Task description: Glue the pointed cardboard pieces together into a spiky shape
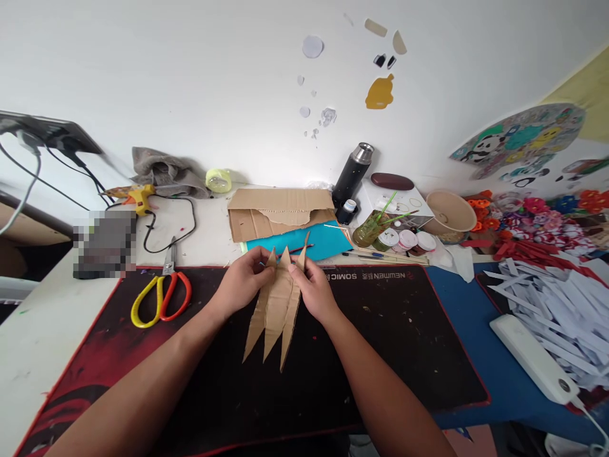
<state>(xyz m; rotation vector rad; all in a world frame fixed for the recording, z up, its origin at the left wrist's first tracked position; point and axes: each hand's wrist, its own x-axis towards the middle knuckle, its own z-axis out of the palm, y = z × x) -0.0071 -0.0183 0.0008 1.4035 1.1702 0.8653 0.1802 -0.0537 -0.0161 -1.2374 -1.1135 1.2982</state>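
Head view: left hand (247,279) and right hand (311,289) pinch the cardboard (280,298) between fingertips, its pointed ends already cut; scissors (169,269) lie left of the fingers; whether its strips are joined is unclear.

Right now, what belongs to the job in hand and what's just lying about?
In the job:
pointed cardboard, in left hand and right hand
probably scissors, cardboard sheet

Seemingly just lying about:
black flask
dark red case
cloth
white paper strips
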